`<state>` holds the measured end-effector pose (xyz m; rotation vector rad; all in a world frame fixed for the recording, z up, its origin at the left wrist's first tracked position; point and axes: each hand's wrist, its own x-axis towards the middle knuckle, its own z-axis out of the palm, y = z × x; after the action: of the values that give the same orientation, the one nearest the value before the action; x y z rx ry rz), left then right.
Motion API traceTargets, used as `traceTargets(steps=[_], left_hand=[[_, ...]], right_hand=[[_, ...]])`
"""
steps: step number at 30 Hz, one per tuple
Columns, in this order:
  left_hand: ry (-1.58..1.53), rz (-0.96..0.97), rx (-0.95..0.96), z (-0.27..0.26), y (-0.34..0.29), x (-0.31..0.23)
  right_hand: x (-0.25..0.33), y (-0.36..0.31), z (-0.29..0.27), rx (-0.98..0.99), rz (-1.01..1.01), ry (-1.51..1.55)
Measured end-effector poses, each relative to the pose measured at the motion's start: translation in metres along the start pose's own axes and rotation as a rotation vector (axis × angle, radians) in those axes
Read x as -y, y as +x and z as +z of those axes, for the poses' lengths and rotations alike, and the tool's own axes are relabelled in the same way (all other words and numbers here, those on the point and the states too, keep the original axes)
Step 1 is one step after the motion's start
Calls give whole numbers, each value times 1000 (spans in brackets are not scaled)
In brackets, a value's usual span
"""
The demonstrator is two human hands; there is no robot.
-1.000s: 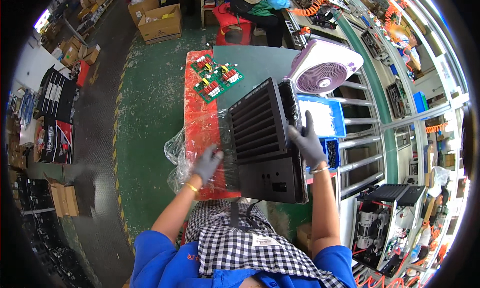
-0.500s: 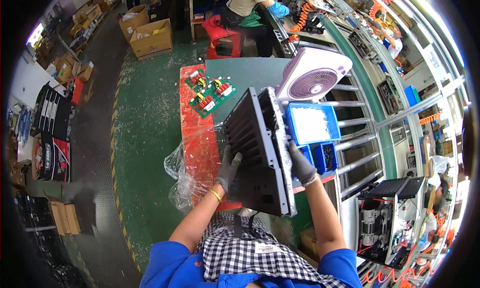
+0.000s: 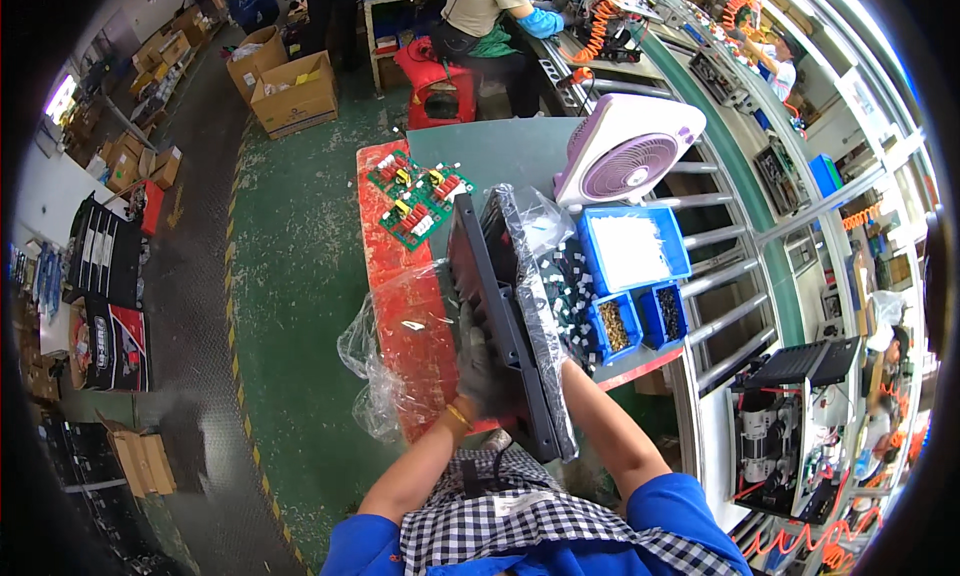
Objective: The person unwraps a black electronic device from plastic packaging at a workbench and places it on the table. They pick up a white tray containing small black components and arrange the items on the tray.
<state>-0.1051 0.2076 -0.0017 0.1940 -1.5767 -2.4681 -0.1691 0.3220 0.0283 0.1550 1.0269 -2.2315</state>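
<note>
Black panel (image 3: 505,331) stands tilted on edge over the near part of a red-and-green worktable (image 3: 490,146), its near end close to a checked apron (image 3: 480,526); a film-wrapped slab (image 3: 543,321) stands just right of it, the two spread at the far end and closer together at the near; a white-and-purple fan (image 3: 628,156) sits far right, a large blue bin (image 3: 678,251) of white pieces nearer; green circuit boards (image 3: 415,201) lie far left; a slip looks the likeliest mishap, since a steep, flat face and slick wrap offer little purchase, and a swing rightward could upset the bin; the panel lies between the gloved left hand (image 3: 480,376), resting against its left face, and the bare right forearm (image 3: 610,426); whether the left fingers clasp an edge cannot be told; the right hand is hidden behind the slab, its hold likewise impossible to tell; two small blue bins (image 3: 620,354) stand near right; white connectors (image 3: 565,286) on dark leads lie heaped beside them.
</note>
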Motion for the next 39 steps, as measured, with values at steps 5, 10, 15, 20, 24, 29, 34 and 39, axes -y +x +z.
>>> traceTargets(steps=[5, 10, 15, 20, 24, 29, 34, 39], left_hand=[[809, 52, -70, -15, -20, -17], [1141, -157, -165, -32, -24, -38], [1421, -91, -19, -51, -18, -42], [1430, -81, 3, -56, -18, -42], [1477, -116, 60, -51, -20, -32], [1466, -74, 95, -46, -23, -30], [1418, -50, 65, -54, -22, -35], [1490, -85, 127, -49, -19, -28]], right_hand=[[-12, -20, -6, 92, 67, -99], [-62, -34, 6, 167, 152, -163], [-129, 4, 52, 158, 109, -147], [-107, 2, 25, 134, 64, -232], [-87, -19, -23, 77, 54, -345], [-82, -17, -83, -37, -2, -558], [-92, 17, -128, -69, -93, -758], [-92, 43, -170, -207, -335, -1125]])
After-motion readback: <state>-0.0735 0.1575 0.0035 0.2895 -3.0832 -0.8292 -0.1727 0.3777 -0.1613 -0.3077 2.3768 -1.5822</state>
